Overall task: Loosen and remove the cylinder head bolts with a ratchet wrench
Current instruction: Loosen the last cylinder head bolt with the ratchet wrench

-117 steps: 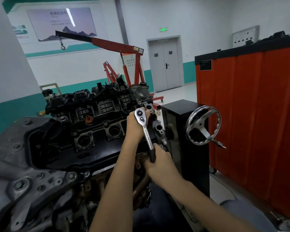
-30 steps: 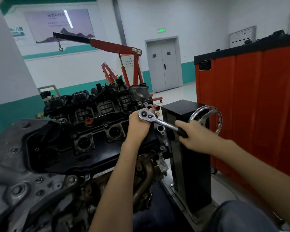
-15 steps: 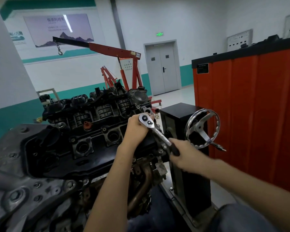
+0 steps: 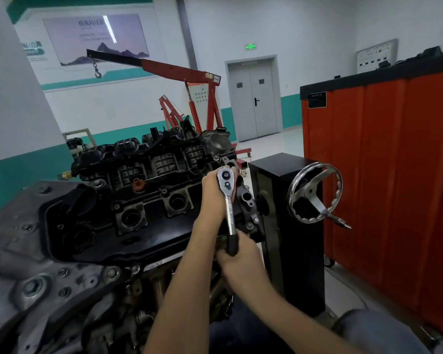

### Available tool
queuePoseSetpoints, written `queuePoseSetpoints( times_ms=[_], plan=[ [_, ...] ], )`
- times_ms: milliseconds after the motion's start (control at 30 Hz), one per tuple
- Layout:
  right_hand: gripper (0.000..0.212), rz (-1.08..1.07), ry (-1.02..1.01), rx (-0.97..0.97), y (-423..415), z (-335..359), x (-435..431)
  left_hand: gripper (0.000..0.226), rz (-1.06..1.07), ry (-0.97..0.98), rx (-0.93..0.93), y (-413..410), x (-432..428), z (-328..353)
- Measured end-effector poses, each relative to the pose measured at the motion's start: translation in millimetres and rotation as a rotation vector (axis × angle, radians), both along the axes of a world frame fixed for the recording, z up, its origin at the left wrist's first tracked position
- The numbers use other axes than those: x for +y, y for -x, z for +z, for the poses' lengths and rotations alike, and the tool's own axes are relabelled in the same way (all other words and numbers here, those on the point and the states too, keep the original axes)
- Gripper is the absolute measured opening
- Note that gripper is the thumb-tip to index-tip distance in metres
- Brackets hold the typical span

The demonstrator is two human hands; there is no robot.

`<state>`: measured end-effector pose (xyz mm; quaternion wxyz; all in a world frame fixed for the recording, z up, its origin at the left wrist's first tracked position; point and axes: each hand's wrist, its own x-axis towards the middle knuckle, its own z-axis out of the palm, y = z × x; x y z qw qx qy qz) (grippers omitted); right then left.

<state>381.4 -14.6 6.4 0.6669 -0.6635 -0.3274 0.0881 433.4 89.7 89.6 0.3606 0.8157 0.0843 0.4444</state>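
A black engine with its cylinder head (image 4: 143, 200) fills the left and centre of the head view. A chrome ratchet wrench (image 4: 227, 200) stands on the head's right end, its round head up and its black handle pointing down toward me. My left hand (image 4: 212, 195) curls around the ratchet's head and whatever sits under it. My right hand (image 4: 237, 254) grips the black handle at the lower end. The bolt and socket beneath the ratchet are hidden by my left hand.
A black engine stand (image 4: 289, 226) with a chrome handwheel (image 4: 315, 192) stands right of the engine. An orange tool cabinet (image 4: 384, 175) lines the right side. A red engine hoist (image 4: 187, 98) stands behind, near a grey double door (image 4: 253, 98).
My right hand has swung the ratchet handle from pointing right toward the handwheel round to pointing down at me. My left hand has stayed on the ratchet head.
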Motion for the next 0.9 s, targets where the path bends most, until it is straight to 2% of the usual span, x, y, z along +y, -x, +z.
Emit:
queuePoseSetpoints(
  times_ms=[67,167,333,400,467,500,567,633,700,767,900],
  plan=[
    [0.019,0.000,-0.046,0.029,9.8,3.2,9.9,0.049,0.002,0.000,0.025,3.2,-0.3,2.4],
    [0.012,0.030,0.091,-0.058,-10.5,4.0,-5.8,0.050,-0.078,0.082,0.059,6.4,5.6,3.9],
    [0.011,0.096,0.568,-0.458,-91.3,50.4,-64.3,0.056,-0.134,0.068,0.097,8.8,13.5,1.7],
    [0.013,0.098,0.739,-0.673,-121.3,88.1,-76.0,0.048,-0.140,0.052,0.104,10.0,12.4,1.2],
    [0.007,0.054,0.820,-0.840,-133.7,114.6,-74.0,0.035,-0.126,0.076,0.083,9.6,14.0,0.3],
    [0.007,0.035,0.818,-0.885,-132.9,117.7,-70.2,0.037,-0.116,0.131,0.055,9.4,16.4,0.2],
    [0.017,0.002,0.750,-0.841,-120.3,101.4,-65.4,0.052,-0.115,0.214,0.004,8.4,20.0,-1.6],
    [0.025,-0.021,0.601,-0.648,-96.9,64.4,-63.1,0.058,-0.135,0.190,-0.018,6.8,16.0,-5.0],
    [0.017,-0.038,0.391,-0.366,-65.3,24.0,-53.3,0.055,-0.134,0.158,-0.029,3.5,8.3,-8.5],
    [0.009,-0.081,0.184,-0.163,-32.4,1.5,-30.0,0.051,-0.117,0.146,-0.046,-0.2,3.7,-9.6],
    [0.016,-0.048,0.048,-0.059,1.9,-0.7,7.6,0.056,-0.100,0.154,-0.016,1.7,7.1,-3.0]
  ],
)
